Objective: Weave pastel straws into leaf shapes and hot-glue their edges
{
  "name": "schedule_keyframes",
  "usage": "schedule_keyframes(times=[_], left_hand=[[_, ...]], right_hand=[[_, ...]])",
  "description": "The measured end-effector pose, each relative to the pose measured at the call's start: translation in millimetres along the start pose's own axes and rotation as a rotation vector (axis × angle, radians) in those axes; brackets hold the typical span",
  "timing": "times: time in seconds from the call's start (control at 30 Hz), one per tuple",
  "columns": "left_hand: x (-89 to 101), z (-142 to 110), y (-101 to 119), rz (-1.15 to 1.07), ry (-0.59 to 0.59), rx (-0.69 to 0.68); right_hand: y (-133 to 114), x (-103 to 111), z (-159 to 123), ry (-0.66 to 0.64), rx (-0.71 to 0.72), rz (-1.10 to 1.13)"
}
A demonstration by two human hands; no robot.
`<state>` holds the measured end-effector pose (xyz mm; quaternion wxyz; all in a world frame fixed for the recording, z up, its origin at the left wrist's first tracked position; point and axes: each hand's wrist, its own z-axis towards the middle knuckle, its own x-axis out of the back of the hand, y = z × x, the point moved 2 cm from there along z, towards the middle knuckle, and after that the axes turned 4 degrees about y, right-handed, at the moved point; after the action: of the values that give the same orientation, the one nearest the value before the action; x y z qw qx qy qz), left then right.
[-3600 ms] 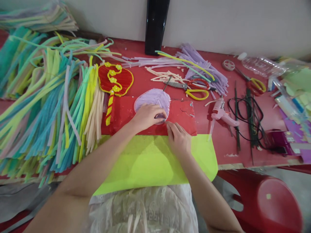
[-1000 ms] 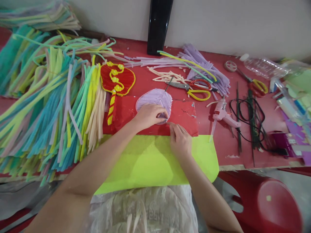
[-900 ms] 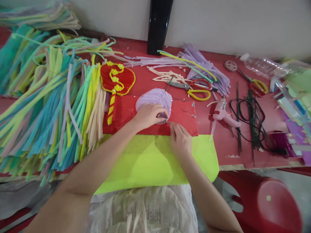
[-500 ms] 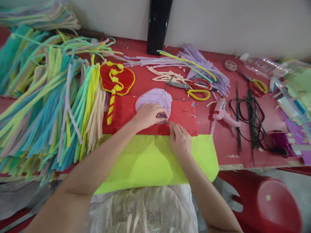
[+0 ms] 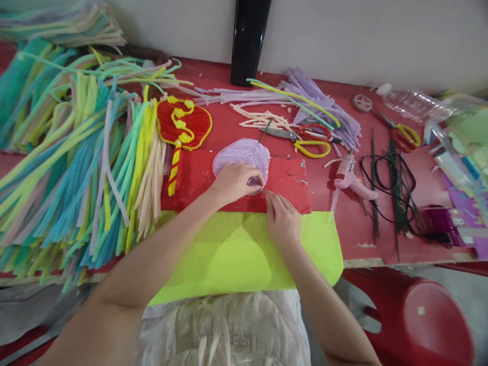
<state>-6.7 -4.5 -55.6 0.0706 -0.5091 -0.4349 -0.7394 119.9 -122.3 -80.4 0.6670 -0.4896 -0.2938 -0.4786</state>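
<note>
A round lilac fan piece (image 5: 236, 151) made of rows of pipe cleaners lies on a red sheet (image 5: 290, 178), with a thin dark stem sticking out at its upper right. Across its lower part rests my left hand (image 5: 237, 180), thumb and forefinger pinched at the lower right edge. My right hand (image 5: 284, 218) is just below, its fingertips closed together close to that same edge. Whatever sits between the right fingertips is too small to name. Behind, to the left, lies a finished-looking red fan (image 5: 194, 124) with yellow trim and a twisted handle.
Bundles of coloured pipe cleaners (image 5: 84, 168) cover the left side. Scissors (image 5: 312, 147) lie beyond the fan piece, near lilac pipe cleaners (image 5: 328, 112). A pink glue gun (image 5: 353, 180), its black cord, dark sticks and a plastic bottle (image 5: 415, 105) are right. A lime mat (image 5: 236, 254) overhangs the front edge.
</note>
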Motion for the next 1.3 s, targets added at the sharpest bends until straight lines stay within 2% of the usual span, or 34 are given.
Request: schedule_keyframes(times=[0.33,0.57,0.8,0.93,1.07,1.2,1.3], left_hand=[[-2.3,0.1,-4.6,-0.015,0.019,-0.03],[-3.5,-0.9,-11.0,-0.115,0.004,-0.067],[4.8,-4.0,-11.7,-0.154,-0.001,0.069],[5.0,-3.0,-9.9,-0.122,-0.024,-0.006],[3.2,-3.2,-9.8,-0.072,0.001,-0.05],[3.9,-6.6,-9.4,-0.03,0.053,-0.05],[6.1,-8.1,-8.9,-0.064,0.041,-0.039]], right_hand=[[-0.3,0.3,0.8,-0.004,-0.01,0.005],[-0.2,0.2,0.5,-0.009,0.0,0.015],[-1.1,0.7,1.1,0.033,0.025,-0.024],[-0.8,0.4,1.4,0.028,0.036,-0.026],[-0.3,0.1,1.0,0.018,0.018,-0.023],[-0.3,0.2,0.6,0.008,0.007,-0.008],[0.0,-0.2,0.1,-0.009,-0.007,0.0]])
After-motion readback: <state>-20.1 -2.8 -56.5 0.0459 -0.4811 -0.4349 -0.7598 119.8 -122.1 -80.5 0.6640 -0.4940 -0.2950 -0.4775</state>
